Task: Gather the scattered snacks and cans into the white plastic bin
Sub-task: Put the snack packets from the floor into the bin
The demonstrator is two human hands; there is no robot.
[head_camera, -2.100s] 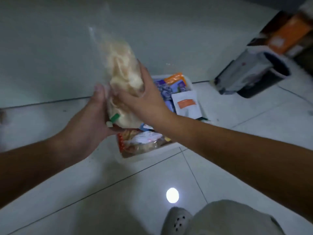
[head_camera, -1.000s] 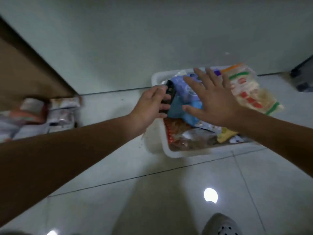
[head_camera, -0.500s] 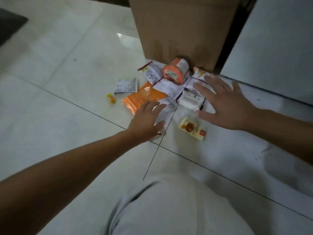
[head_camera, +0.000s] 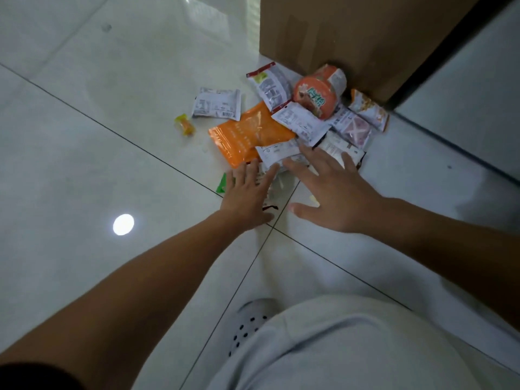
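Note:
Several snack packets lie in a pile on the tiled floor. A big orange bag [head_camera: 247, 133] sits in the middle, an orange noodle cup [head_camera: 319, 92] lies on its side behind it, and white packets [head_camera: 301, 123] overlap them. My left hand [head_camera: 247, 194] reaches flat over a green-edged packet [head_camera: 223, 183] at the pile's near edge. My right hand [head_camera: 329, 190] hovers with fingers spread over the near white packets [head_camera: 277, 153]. Neither hand holds anything. The white plastic bin is out of view.
A brown cardboard box [head_camera: 351, 35] stands right behind the pile. A white packet [head_camera: 216, 104] and a small yellow wrapped sweet [head_camera: 184, 124] lie apart to the left. A white wall panel [head_camera: 478, 80] is at right. My knee and a grey shoe [head_camera: 247, 322] are below.
Earlier both hands put a clear bag of crackers into the bin. The view then swung left to this pile, and both hands have moved closer together over its near edge.

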